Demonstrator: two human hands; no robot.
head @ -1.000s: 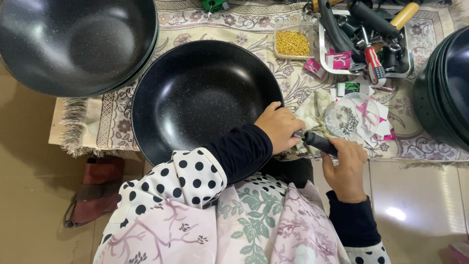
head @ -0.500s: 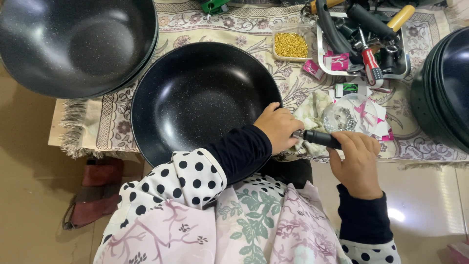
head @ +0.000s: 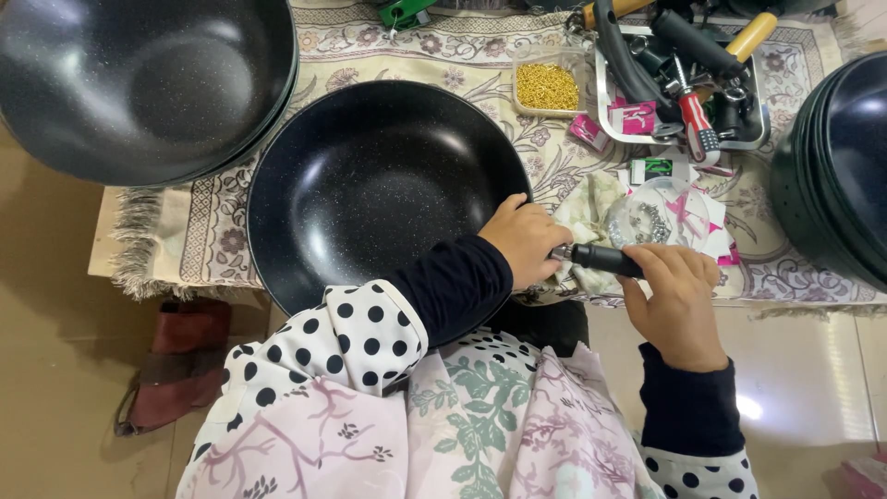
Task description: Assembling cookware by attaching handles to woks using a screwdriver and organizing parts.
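A left hand (head: pixel 525 238) is gripping an empty black pan's (head: pixel 379 189) rim, the right hand (head: pixel 674 296) is clasping a black-handled screwdriver (head: pixel 601 259), near a tub of gold screws (head: pixel 547 85) and a tool-filled tray (head: pixel 684 65)

The round black metal wok (head: pixel 379 185) looks glossy and finely speckled, resting on a matt, floral-patterned woven cloth mat (head: pixel 212 240) with fringe.
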